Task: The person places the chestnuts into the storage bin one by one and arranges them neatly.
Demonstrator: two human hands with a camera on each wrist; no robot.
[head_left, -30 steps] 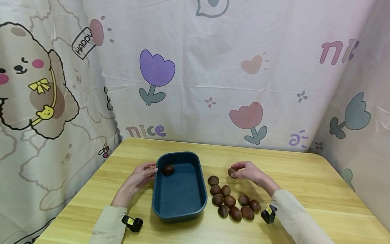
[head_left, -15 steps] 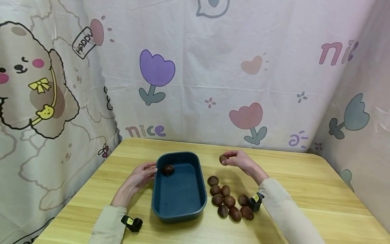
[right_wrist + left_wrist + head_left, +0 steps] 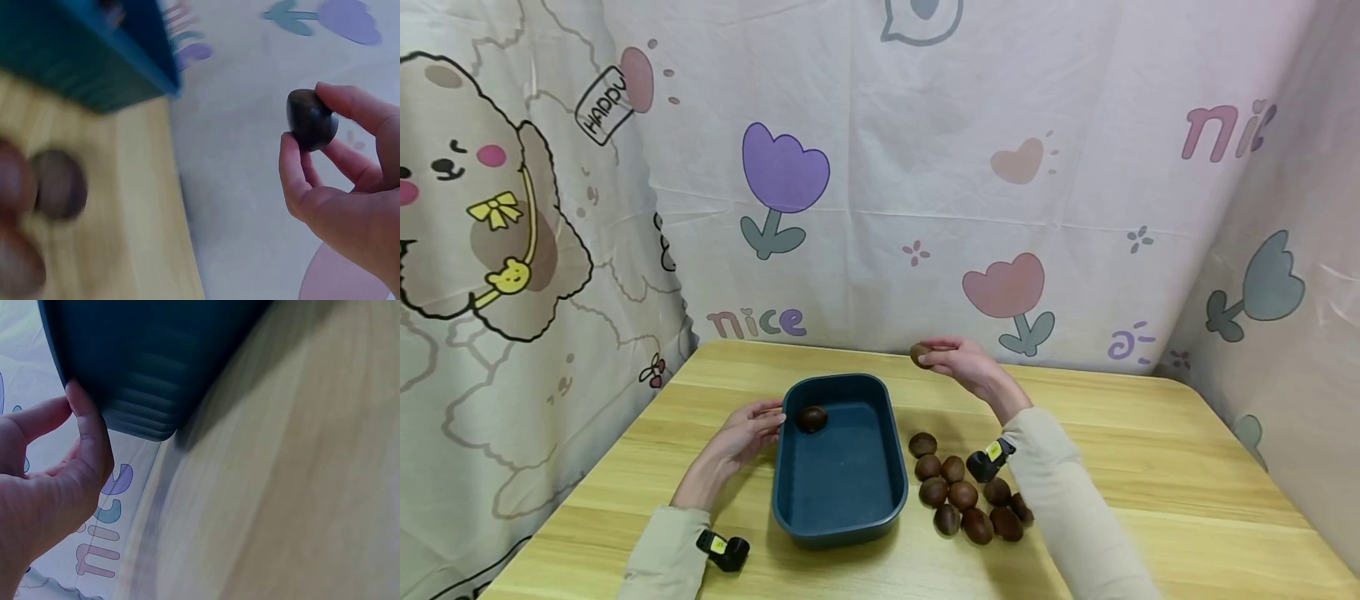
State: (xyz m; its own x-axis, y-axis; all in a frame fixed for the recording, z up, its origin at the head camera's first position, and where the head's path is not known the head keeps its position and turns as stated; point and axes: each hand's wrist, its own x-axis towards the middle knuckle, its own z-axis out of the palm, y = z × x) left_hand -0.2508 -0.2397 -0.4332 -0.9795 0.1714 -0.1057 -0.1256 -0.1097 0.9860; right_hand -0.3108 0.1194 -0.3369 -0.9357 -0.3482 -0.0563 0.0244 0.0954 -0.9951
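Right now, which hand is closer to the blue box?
The left. The left hand touches the rim on the left side of the blue box. The right hand is apart from it, past its far right corner, holding a brown nut.

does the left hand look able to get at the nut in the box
Likely yes: the left hand touches the blue box near the brown nut, and the open top seems to leave the way free.

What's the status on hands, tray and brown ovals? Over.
Left hand touching rim of tray. Right hand pinching oval midair. Second oval in tray, others loose to its right. Nothing seen blocking.
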